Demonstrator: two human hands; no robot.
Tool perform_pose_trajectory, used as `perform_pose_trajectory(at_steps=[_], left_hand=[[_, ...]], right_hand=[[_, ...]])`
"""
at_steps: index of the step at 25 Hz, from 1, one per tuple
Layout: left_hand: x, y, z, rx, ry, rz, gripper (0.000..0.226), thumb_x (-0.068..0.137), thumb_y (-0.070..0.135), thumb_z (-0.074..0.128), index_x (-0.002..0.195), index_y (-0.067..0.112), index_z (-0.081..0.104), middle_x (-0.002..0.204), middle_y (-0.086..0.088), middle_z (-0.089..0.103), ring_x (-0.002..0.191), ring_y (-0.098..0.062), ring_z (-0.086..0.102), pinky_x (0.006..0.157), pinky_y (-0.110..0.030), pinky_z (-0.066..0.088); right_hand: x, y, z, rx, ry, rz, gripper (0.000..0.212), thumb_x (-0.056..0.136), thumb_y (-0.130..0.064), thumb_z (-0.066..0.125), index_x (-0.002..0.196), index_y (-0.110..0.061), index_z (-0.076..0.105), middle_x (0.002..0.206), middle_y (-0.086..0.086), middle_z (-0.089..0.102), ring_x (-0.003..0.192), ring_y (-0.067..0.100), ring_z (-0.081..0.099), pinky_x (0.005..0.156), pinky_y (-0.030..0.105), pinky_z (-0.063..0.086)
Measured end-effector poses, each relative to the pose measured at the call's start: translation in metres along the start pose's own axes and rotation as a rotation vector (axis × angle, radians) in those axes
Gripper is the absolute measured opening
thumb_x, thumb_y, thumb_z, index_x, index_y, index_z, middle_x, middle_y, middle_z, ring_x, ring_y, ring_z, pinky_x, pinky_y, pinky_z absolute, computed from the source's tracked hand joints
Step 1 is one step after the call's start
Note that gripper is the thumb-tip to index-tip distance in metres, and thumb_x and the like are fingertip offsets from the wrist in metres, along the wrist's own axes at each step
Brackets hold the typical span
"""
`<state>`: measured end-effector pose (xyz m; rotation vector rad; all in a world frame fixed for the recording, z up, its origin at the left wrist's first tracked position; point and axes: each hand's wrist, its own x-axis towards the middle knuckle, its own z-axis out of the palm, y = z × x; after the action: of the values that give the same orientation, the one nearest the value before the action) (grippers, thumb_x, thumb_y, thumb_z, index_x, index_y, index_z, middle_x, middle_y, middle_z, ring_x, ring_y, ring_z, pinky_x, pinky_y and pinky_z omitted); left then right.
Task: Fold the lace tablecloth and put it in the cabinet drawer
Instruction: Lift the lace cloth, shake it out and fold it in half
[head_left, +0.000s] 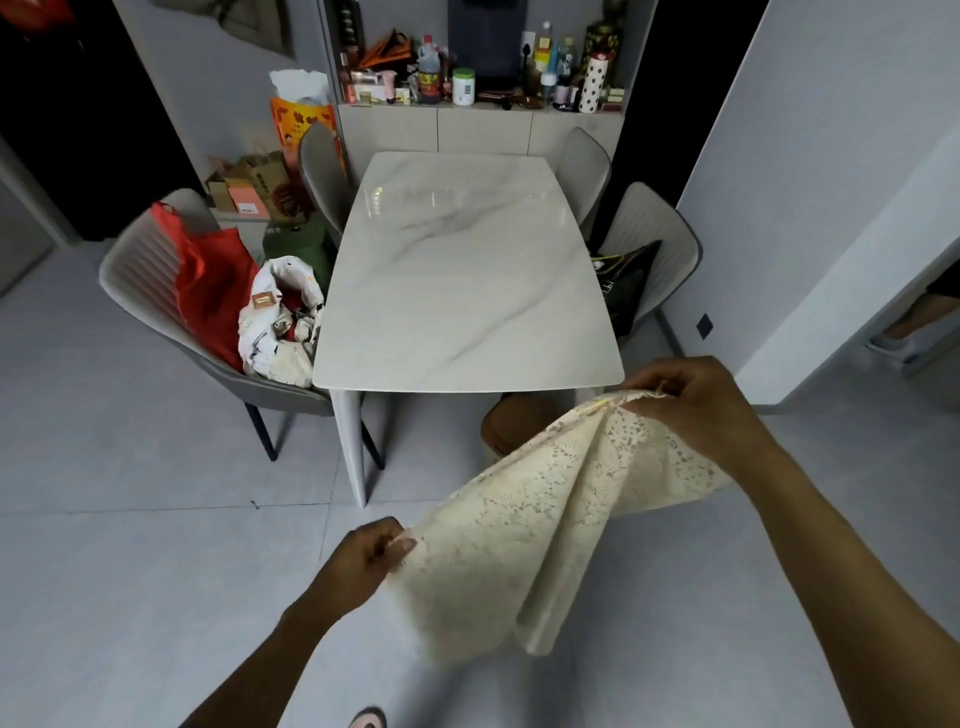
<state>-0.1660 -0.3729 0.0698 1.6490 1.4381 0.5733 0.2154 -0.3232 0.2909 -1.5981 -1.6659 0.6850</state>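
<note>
Here, in the head view, the lace tablecloth (545, 519) hangs in the air in front of the marble table (467, 270). Its long axis slants from the left hand (363, 556), low and near, up to the right hand (696, 400), higher and farther. Each hand pinches one end. On the left chair (150, 270) sit a red bag (213, 291) and a white bag (283, 322) stuffed with items I cannot make out. No open drawer shows.

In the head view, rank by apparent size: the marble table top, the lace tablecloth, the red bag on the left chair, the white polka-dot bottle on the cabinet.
1. Marble table top
2. Lace tablecloth, though nearness to the camera enlarges it
3. Red bag
4. Polka-dot bottle
</note>
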Motion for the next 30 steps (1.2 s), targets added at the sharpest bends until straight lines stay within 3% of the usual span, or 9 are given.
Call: perform_pose_trajectory(at_steps=[2, 6, 10, 14, 16, 19, 24, 28, 30], left_hand=[[0.008, 0.002, -0.002, -0.062, 0.115, -0.048, 0.027, 0.09, 0.038, 0.065, 0.072, 0.02, 0.056, 0.06, 0.003, 0.053, 0.056, -0.005, 0.047, 0.057, -0.021, 0.04], [0.014, 0.004, -0.009, 0.192, -0.089, 0.006, 0.027, 0.088, 0.024, 0.07, 0.067, 0.039, 0.061, 0.065, 0.007, 0.057, 0.057, -0.002, 0.05, 0.061, -0.025, 0.04], [0.018, 0.031, -0.01, 0.133, 0.11, -0.016, 0.028, 0.099, 0.032, 0.051, 0.071, 0.035, 0.048, 0.065, 0.005, 0.052, 0.061, -0.009, 0.05, 0.061, -0.029, 0.041], [0.035, 0.091, -0.006, 0.248, 0.143, 0.181, 0.02, 0.099, 0.039, 0.047, 0.087, 0.028, 0.059, 0.071, 0.004, 0.064, 0.067, -0.016, 0.06, 0.063, -0.031, 0.048], [0.039, 0.118, 0.0, 0.359, 0.101, 0.317, 0.025, 0.099, 0.045, 0.039, 0.098, 0.031, 0.061, 0.08, 0.004, 0.07, 0.074, -0.018, 0.064, 0.064, -0.027, 0.047], [0.04, 0.153, 0.014, 0.481, 0.036, 0.503, 0.031, 0.098, 0.046, 0.034, 0.102, 0.031, 0.06, 0.088, 0.005, 0.073, 0.079, -0.021, 0.066, 0.063, -0.024, 0.037], [0.036, 0.182, -0.012, 0.473, 0.119, 0.541, 0.03, 0.099, 0.044, 0.035, 0.098, 0.026, 0.059, 0.077, -0.002, 0.07, 0.073, -0.029, 0.066, 0.06, -0.03, 0.045], [0.036, 0.191, -0.051, 0.483, 0.143, 0.53, 0.027, 0.101, 0.04, 0.04, 0.104, 0.025, 0.063, 0.087, 0.0, 0.072, 0.086, -0.026, 0.066, 0.072, -0.038, 0.053], [0.035, 0.196, -0.062, 0.479, 0.119, 0.542, 0.025, 0.101, 0.038, 0.042, 0.103, 0.024, 0.063, 0.083, 0.002, 0.069, 0.085, -0.025, 0.065, 0.071, -0.037, 0.052]], right_hand=[[-0.001, 0.017, -0.002, -0.128, 0.071, 0.056, 0.024, 0.075, -0.015, 0.079, 0.063, -0.031, 0.067, 0.059, -0.013, 0.064, 0.056, -0.004, 0.058, 0.05, 0.005, 0.041], [-0.008, 0.052, 0.011, -0.251, 0.168, 0.205, 0.019, 0.085, -0.024, 0.067, 0.068, -0.029, 0.064, 0.064, -0.013, 0.06, 0.067, 0.014, 0.06, 0.057, 0.019, 0.039], [-0.015, 0.081, 0.017, -0.502, 0.289, 0.329, 0.022, 0.093, -0.025, 0.05, 0.076, -0.017, 0.061, 0.074, 0.005, 0.064, 0.075, 0.031, 0.064, 0.063, 0.028, 0.04], [-0.039, 0.102, 0.009, -0.831, -0.039, 0.635, 0.023, 0.085, -0.022, 0.051, 0.104, -0.012, 0.06, 0.102, 0.011, 0.068, 0.089, 0.03, 0.064, 0.07, 0.03, 0.042], [-0.054, 0.102, 0.022, -0.892, -0.23, 0.571, 0.051, 0.08, -0.034, 0.061, 0.127, -0.02, 0.049, 0.12, 0.007, 0.061, 0.108, 0.03, 0.057, 0.085, 0.038, 0.044], [-0.068, 0.09, 0.079, -0.473, -0.374, 0.338, 0.085, 0.071, -0.047, 0.075, 0.144, -0.033, 0.035, 0.136, 0.002, 0.054, 0.122, 0.028, 0.052, 0.099, 0.04, 0.043], [-0.079, 0.095, 0.152, -0.196, -0.045, 0.416, 0.031, 0.091, -0.038, 0.062, 0.118, -0.024, 0.064, 0.108, 0.001, 0.072, 0.098, 0.022, 0.067, 0.082, 0.035, 0.056], [-0.093, 0.099, 0.183, 0.006, -0.263, 0.454, 0.052, 0.085, -0.036, 0.071, 0.133, -0.022, 0.057, 0.122, -0.002, 0.063, 0.106, 0.013, 0.057, 0.081, 0.021, 0.049], [-0.083, 0.083, 0.197, 0.09, -0.246, 0.415, 0.054, 0.083, -0.037, 0.074, 0.133, -0.023, 0.058, 0.123, -0.001, 0.063, 0.106, 0.012, 0.057, 0.078, 0.017, 0.047]])
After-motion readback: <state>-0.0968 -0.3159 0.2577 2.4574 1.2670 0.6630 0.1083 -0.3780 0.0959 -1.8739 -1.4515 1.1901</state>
